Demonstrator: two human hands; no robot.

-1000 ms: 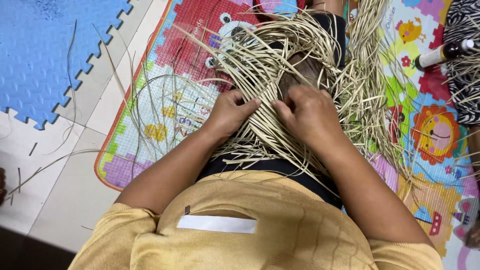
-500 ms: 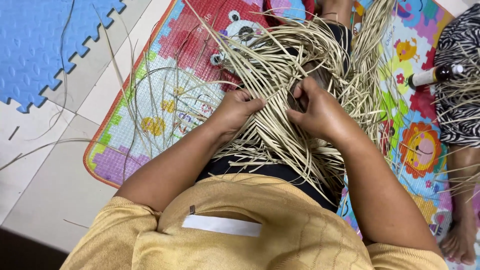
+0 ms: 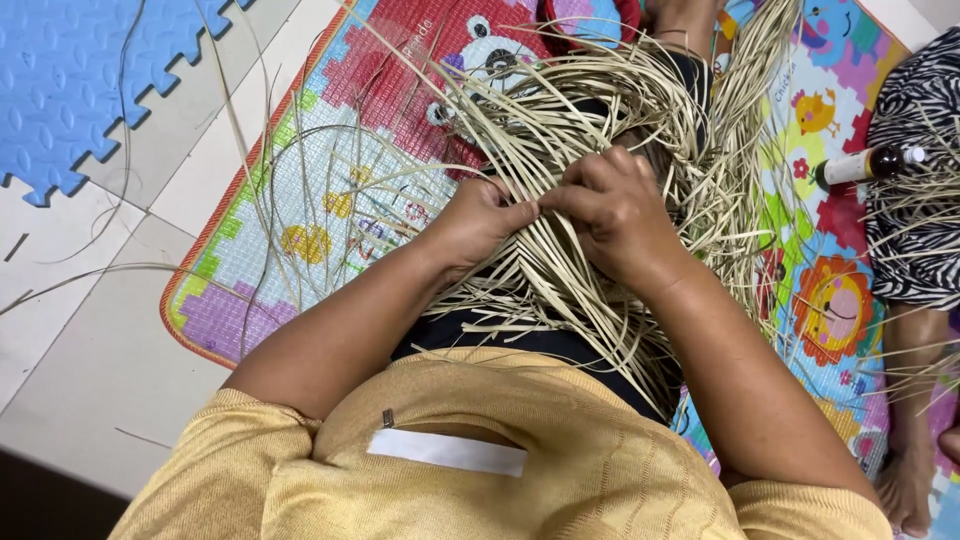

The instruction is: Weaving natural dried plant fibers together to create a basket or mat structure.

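Note:
A large tangle of pale straw strips lies across my lap over dark trousers. My left hand pinches some of these strips, its fingertips meeting those of my right hand, which is closed over the same bunch. Both hands sit together at the middle of the pile. Long loose strips fan out to the left over the mat and downward past my right forearm. My yellow sleeves and shirt fill the bottom of the view.
A colourful play mat lies under the straw. Blue foam tiles cover the floor at upper left. Another person in striped cloth sits at right, with a foot below. A small dark bottle lies nearby.
My hands have drawn closer until their fingertips meet on the strips. The view has shifted, so the mat and straw sit lower and further right.

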